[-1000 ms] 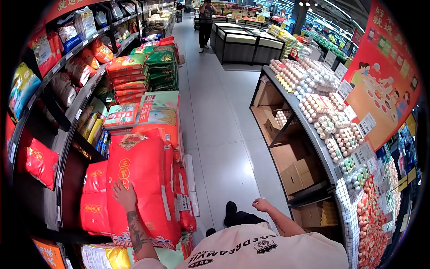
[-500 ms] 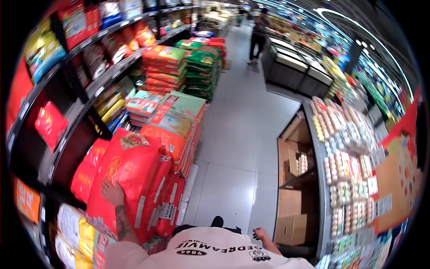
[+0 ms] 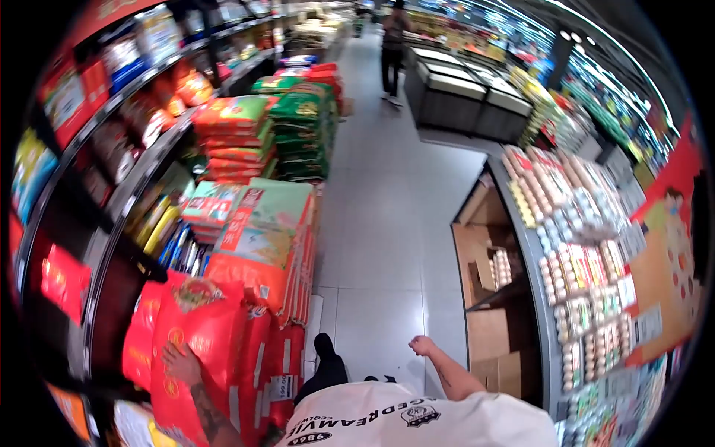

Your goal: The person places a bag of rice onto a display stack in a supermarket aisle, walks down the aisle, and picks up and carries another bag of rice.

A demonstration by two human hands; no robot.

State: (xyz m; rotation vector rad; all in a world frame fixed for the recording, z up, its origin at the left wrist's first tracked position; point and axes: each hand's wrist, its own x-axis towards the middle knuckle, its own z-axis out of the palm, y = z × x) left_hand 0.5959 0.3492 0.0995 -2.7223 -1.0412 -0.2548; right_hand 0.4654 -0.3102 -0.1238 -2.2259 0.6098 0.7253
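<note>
My left hand (image 3: 181, 363) lies flat with its fingers spread on a big red bag (image 3: 210, 324) at the top of a stack, in the lower left of the head view. Other red bags are packed under and beside it, and a white price tag (image 3: 283, 387) hangs on the stack's aisle side. My right hand (image 3: 421, 345) is out over the aisle floor, touching nothing. Its fingers are curled into a loose fist with nothing visible in them.
Beyond the red stack stand orange-and-green bags (image 3: 253, 246) and green bags (image 3: 302, 123). Black shelving (image 3: 112, 201) lines the left. On the right is a counter with trays of eggs (image 3: 577, 276). Further up the tiled aisle (image 3: 372, 223) a person (image 3: 392, 52) stands beside dark display bins (image 3: 450, 97).
The view has shifted forward and turned right. My left hand stays on the red bag. My right arm has swung forward, its fingers now curled. The person up the aisle has changed stance.
</note>
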